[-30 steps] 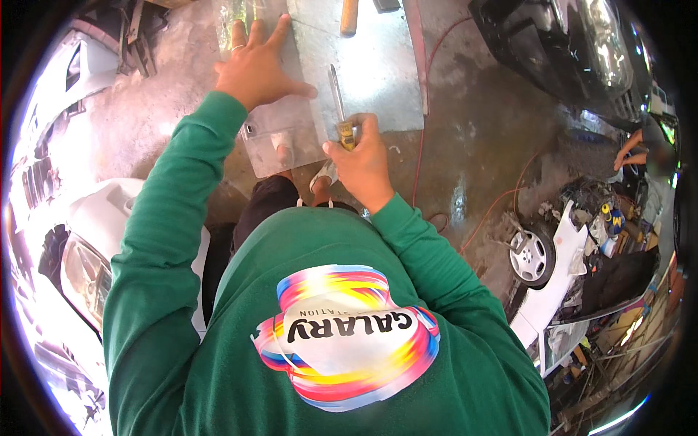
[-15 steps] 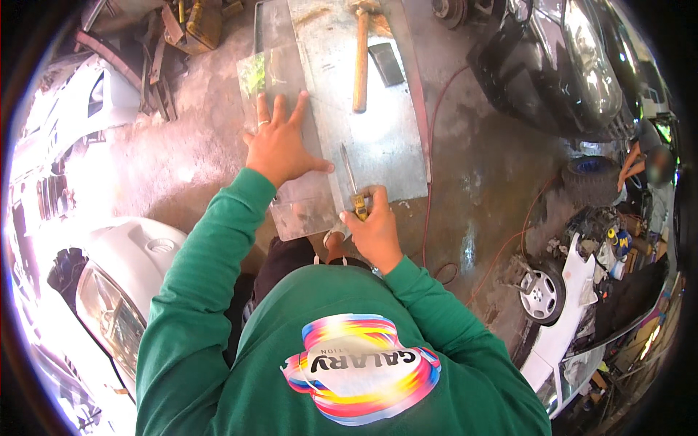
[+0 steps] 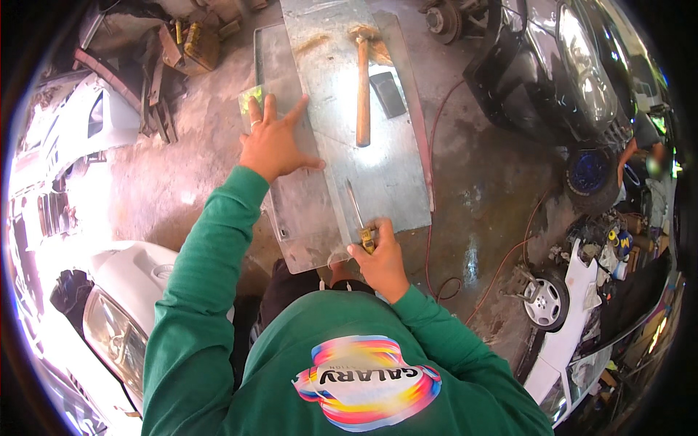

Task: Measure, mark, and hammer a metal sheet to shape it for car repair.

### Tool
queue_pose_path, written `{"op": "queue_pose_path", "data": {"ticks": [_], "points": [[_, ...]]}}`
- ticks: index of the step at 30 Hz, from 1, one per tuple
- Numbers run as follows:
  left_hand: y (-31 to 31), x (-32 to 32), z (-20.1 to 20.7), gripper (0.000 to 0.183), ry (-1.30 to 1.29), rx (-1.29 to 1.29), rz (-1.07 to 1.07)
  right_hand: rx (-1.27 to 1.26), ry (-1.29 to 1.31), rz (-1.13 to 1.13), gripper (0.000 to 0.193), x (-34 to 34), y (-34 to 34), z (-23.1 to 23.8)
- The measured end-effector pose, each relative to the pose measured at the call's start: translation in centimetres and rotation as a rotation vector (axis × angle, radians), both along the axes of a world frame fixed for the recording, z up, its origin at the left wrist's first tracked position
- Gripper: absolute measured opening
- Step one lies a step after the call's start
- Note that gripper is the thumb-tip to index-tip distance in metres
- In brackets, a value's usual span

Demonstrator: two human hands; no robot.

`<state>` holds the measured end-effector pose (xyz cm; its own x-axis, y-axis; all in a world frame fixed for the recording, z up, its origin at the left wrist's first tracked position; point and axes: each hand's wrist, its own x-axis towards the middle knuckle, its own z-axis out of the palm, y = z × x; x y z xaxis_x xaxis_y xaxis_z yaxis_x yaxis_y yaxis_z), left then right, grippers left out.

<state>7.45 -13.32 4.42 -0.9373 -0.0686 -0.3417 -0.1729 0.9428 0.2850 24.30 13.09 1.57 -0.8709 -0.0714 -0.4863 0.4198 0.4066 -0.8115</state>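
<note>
My left hand (image 3: pixel 273 145) lies with fingers spread on a clear, scuffed plastic sheet (image 3: pixel 313 236). A small green patch (image 3: pixel 251 98) shows beside its fingertips. The plastic sits along the left side of a long, flat metal sheet (image 3: pixel 400 174). Closed around the yellow handle of a screwdriver (image 3: pixel 367 238) is my right hand (image 3: pixel 382 258), close to the metal sheet's near end. The screwdriver's thin shaft points away from me, its tip over the metal close to the plastic's edge. Whether the tip touches is hard to tell.
A wooden-handled hammer (image 3: pixel 363 94) and a dark block (image 3: pixel 387 94) rest on the metal sheet. A red hose (image 3: pixel 430 254) runs along the floor at right. Cars stand on both sides, a white bumper (image 3: pixel 131 272) at near left, and a person's arm (image 3: pixel 629 156) shows at far right.
The view has shifted, so the sheets and hammer appear lower. My left hand has slid farther from me along the plastic. My right hand keeps the screwdriver at about the same spot on the sheet.
</note>
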Motion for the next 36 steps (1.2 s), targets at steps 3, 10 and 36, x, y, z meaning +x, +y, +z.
{"op": "queue_pose_path", "data": {"ticks": [3,10,36], "points": [[-1.1,-1.8,-0.5,0.138,0.016,0.004,-0.004,0.002,0.030,-0.012,0.045,0.2,0.1,-0.6],[-1.8,-3.7,-0.6,0.138,0.019,-0.005,-0.023,0.069,0.012,-0.004,0.049,0.6,0.6,-1.8],[-2.2,-5.8,-2.2,0.147,0.067,-0.095,-0.028,0.057,-0.029,-0.006,0.053,0.4,0.7,-1.6]]}}
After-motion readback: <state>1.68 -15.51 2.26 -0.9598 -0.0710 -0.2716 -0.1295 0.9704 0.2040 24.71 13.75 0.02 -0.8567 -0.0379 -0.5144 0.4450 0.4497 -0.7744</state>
